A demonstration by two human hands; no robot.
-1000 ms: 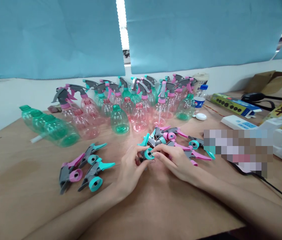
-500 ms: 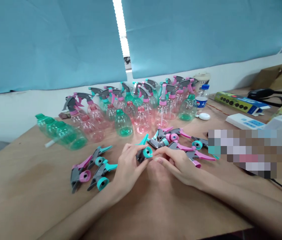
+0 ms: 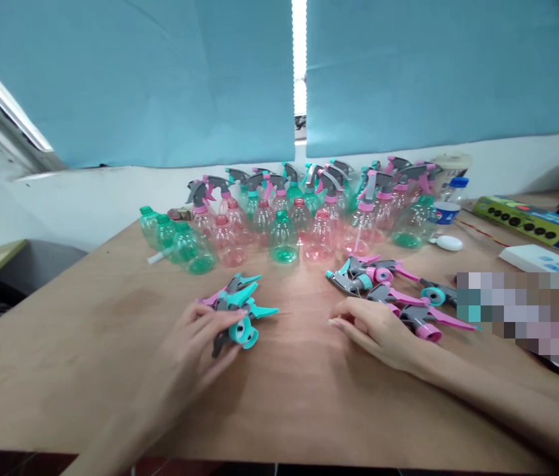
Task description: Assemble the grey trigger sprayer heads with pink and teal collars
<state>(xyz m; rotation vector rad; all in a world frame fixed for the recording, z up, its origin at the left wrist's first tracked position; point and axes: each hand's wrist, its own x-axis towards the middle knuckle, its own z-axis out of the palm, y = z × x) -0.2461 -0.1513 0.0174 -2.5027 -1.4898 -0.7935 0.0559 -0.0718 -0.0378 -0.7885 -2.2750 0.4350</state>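
Note:
My left hand (image 3: 197, 344) is closed on a grey and teal spray trigger head (image 3: 240, 329). It is held over a small group at the left, where another teal trigger head (image 3: 254, 337) and a pink lever show close against it. Parts of these are hidden by my fingers. My right hand (image 3: 376, 330) rests on the table with its fingers curled and nothing visible in them. Beside it lies a pile of loose trigger heads, among them a grey and pink one (image 3: 428, 324) and a grey and teal one (image 3: 353, 281).
Behind stand pink and green bottles, several with trigger heads fitted and others uncapped, such as a green bottle (image 3: 283, 241). Green bottles (image 3: 194, 254) lean at the left. A Pepsi-labelled bottle (image 3: 445, 215), a long box (image 3: 532, 225) and a white power strip (image 3: 542, 258) are at the right.
My left hand has carried the teal trigger head left, from beside my right hand to the left group. My right hand has stayed near the right pile. The view has turned left.

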